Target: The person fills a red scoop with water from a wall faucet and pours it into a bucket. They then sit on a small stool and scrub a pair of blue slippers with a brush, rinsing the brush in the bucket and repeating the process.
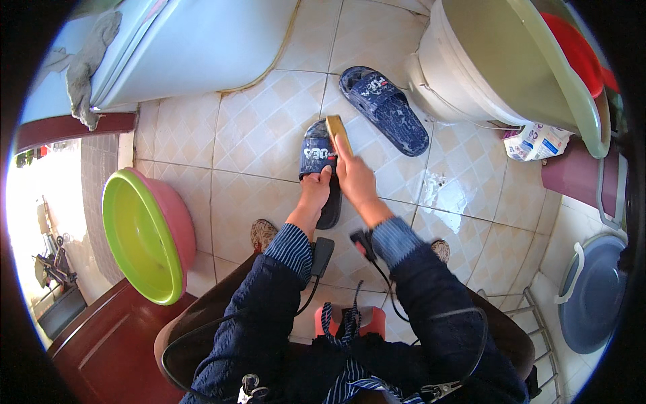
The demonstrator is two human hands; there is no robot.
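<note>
A dark blue slide slipper [317, 151] with white lettering on its strap is gripped by my left hand [315, 194], the thumb lying over the strap's edge. My right hand [356, 179] grasps a brush with a yellowish wooden back [335, 126], index finger stretched along it. The brush meets the slipper's strap and toe side; its bristles are hidden. Further off, the matching slipper [388, 111] lies on the tiles, sole down, smeared with whitish foam or residue.
Beside my left leg, a lime-green basin [144, 237] leans on its side with a pink one behind it. Large pale tubs [454, 60] stand at upper right, near a mauve bucket [580, 174]. Water puddles on the floor tiles [446, 199]. A white appliance [202, 45] fills the upper left.
</note>
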